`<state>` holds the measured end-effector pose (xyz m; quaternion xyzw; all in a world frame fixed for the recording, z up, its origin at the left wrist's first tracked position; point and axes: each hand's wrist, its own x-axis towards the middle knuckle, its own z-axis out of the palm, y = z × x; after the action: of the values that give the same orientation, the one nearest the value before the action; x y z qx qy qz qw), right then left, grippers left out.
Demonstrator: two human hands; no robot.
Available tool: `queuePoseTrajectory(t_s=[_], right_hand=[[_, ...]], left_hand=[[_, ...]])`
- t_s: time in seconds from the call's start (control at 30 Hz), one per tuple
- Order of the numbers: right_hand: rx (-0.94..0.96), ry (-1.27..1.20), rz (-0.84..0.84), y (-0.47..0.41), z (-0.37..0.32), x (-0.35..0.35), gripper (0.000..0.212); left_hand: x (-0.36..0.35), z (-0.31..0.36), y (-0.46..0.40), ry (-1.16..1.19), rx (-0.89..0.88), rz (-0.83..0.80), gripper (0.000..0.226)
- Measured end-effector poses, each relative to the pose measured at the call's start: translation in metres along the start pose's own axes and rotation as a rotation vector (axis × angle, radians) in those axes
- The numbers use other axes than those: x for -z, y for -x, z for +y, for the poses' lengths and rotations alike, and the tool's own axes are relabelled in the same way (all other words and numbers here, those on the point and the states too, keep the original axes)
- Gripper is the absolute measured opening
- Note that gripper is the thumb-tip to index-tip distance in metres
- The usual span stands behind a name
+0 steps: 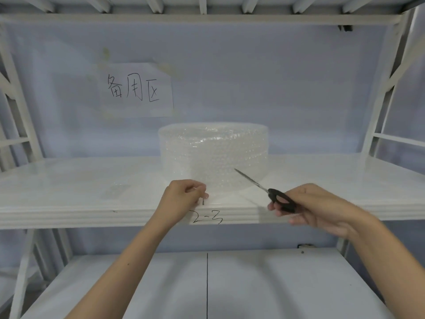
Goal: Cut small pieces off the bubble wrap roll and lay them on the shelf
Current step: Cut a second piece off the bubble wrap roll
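Observation:
A wide roll of clear bubble wrap (213, 153) stands upright on the white shelf (69, 192), near its middle. My left hand (184, 195) pinches the loose end of the wrap at the roll's lower front, close to the shelf's front edge. My right hand (317, 207) holds black-handled scissors (276, 196); their shut blades point up and left, and the tip lies against the roll's lower right side. A small clear piece of bubble wrap (116, 191) lies flat on the shelf to the left.
A paper sign (135, 90) with handwritten characters is taped to the back wall. "2-3" (208, 219) is written on the shelf's front edge. White uprights (386, 88) frame both sides. A lower shelf (276, 284) lies below my arms.

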<state>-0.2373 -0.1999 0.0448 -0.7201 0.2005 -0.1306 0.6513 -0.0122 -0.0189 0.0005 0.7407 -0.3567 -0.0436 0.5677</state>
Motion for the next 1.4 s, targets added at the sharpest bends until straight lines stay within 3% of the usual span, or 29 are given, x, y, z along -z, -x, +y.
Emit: queuePoseTrajectory(t_s=[0.1, 0.23, 0.47, 0.63, 0.73, 0.97, 1.17, 1.4], right_hand=[[-0.004, -0.285, -0.106, 0.003, 0.024, -0.025, 0.016], [0.021, -0.287, -0.128, -0.01, 0.046, -0.055, 0.018], [0.006, -0.309, -0.271, -0.023, 0.083, -0.074, 0.026], [-0.034, -0.333, -0.371, -0.02, 0.099, -0.071, 0.063], [-0.076, -0.312, -0.403, -0.021, 0.104, -0.072, 0.071], [-0.015, -0.305, -0.433, -0.036, 0.099, -0.086, 0.054], [0.027, -0.344, -0.439, -0.051, 0.098, -0.091, 0.058], [0.095, -0.352, -0.501, -0.059, 0.092, -0.088, 0.068]], left_hand=[[0.0, 0.001, 0.0, 0.001, 0.0, -0.005, 0.016], [0.001, 0.006, -0.004, -0.004, 0.001, -0.011, 0.005], [-0.012, 0.01, 0.001, -0.011, -0.101, -0.026, 0.01], [-0.014, 0.018, 0.001, 0.047, -0.1, -0.038, 0.008], [-0.016, 0.02, 0.005, 0.066, -0.092, 0.006, 0.009], [-0.012, 0.018, 0.014, 0.172, 0.036, 0.046, 0.01], [-0.008, 0.023, 0.013, 0.325, 0.095, 0.02, 0.011], [-0.005, 0.02, 0.011, 0.333, 0.112, 0.007, 0.01]])
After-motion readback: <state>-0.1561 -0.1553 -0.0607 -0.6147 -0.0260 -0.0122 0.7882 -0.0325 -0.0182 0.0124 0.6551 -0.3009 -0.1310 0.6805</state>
